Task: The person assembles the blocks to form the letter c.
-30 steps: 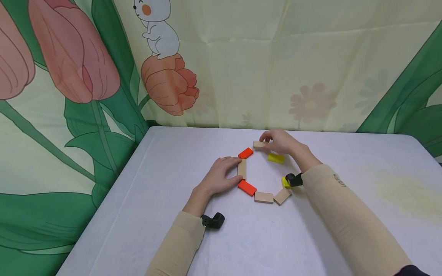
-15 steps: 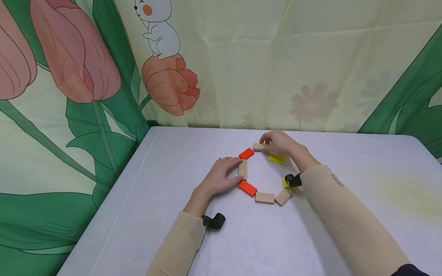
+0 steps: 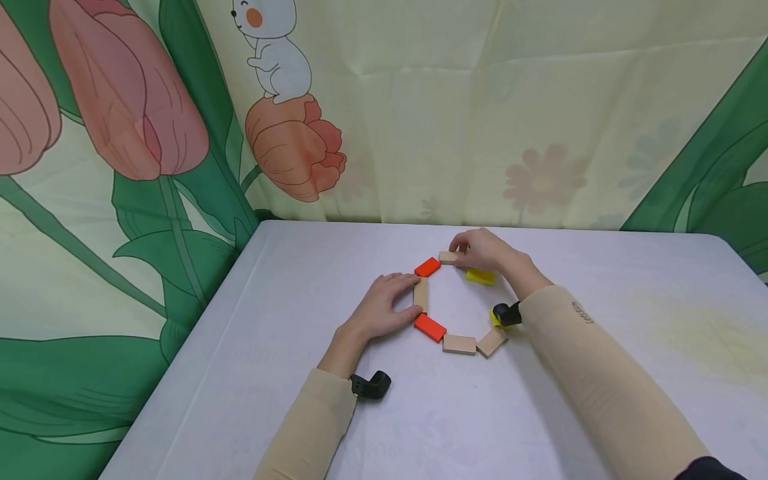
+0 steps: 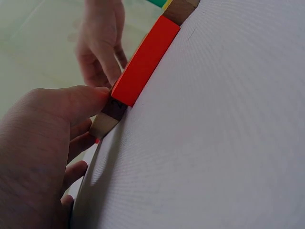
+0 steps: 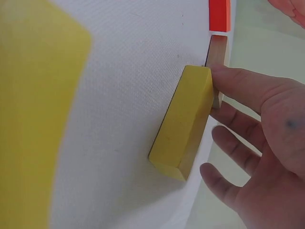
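Wooden blocks lie in a ring on the white table. My left hand (image 3: 384, 307) holds a plain wooden block (image 3: 421, 297) on the ring's left side, thumb at its near end and fingers at its far end. At the far side, my right hand (image 3: 486, 251) pinches another plain block (image 5: 217, 50) between thumb and fingers, its end close to the far red block (image 3: 428, 267). A yellow block (image 5: 183, 124) lies right beside the right fingertips. The near red block (image 4: 147, 62) adjoins the left thumb.
Two plain blocks (image 3: 459, 345) form the ring's near side. A second yellow block (image 3: 495, 321) is partly hidden behind the black camera (image 3: 507, 313) on the right wrist. A printed curtain (image 3: 432, 120) hangs behind the table's far edge.
The right hand has shifted its plain block slightly nearer and to the left, closer to the far red block. The left hand stays in place.
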`<act>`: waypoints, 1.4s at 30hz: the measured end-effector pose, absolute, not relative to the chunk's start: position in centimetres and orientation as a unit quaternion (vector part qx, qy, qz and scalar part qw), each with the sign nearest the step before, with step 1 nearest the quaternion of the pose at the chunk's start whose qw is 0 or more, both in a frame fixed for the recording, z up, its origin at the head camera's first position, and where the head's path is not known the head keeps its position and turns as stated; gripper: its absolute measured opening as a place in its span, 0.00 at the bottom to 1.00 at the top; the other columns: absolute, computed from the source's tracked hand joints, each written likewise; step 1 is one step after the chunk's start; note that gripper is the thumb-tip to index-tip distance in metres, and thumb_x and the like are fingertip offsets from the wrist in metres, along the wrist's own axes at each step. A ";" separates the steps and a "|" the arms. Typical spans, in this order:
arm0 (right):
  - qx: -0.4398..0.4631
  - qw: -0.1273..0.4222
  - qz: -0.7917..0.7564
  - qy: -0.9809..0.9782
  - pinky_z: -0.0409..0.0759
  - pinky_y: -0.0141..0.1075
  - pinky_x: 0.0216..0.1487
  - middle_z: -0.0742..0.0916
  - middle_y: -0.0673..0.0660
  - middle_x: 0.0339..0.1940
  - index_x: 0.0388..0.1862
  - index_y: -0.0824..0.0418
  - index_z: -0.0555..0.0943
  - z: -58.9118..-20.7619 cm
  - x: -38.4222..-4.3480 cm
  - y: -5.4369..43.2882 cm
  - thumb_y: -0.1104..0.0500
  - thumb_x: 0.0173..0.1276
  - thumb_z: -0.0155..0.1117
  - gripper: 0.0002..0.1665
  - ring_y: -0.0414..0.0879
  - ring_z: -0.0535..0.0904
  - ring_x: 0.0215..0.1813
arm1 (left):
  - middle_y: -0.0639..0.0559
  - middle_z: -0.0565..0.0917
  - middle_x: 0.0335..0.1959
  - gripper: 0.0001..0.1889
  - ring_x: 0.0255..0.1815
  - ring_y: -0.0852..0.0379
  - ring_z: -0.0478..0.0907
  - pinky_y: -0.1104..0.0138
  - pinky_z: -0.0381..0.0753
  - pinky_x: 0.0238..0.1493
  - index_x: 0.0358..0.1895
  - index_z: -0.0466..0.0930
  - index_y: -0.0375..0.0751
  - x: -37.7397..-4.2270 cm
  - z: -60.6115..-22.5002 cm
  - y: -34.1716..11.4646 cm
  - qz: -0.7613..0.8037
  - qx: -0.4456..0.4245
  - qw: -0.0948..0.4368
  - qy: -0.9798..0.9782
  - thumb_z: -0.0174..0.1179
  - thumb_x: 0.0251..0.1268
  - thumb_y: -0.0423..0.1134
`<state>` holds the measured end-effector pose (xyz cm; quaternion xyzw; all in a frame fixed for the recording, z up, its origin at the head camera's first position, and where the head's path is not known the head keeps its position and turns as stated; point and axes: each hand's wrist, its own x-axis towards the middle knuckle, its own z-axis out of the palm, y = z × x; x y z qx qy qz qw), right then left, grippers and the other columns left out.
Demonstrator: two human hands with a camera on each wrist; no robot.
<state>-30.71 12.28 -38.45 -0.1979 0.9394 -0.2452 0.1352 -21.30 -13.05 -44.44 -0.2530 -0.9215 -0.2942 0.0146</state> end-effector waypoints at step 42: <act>-0.181 0.145 -0.243 0.942 0.77 0.42 0.48 0.83 0.60 0.45 0.57 0.62 0.82 -38.5 -30.6 11.9 0.60 0.70 0.68 0.17 0.54 0.74 0.46 | 0.54 0.75 0.69 0.31 0.73 0.53 0.64 0.53 0.50 0.78 0.72 0.72 0.48 -21.1 -44.2 -13.0 -0.299 -0.237 0.004 -0.924 0.61 0.67 0.50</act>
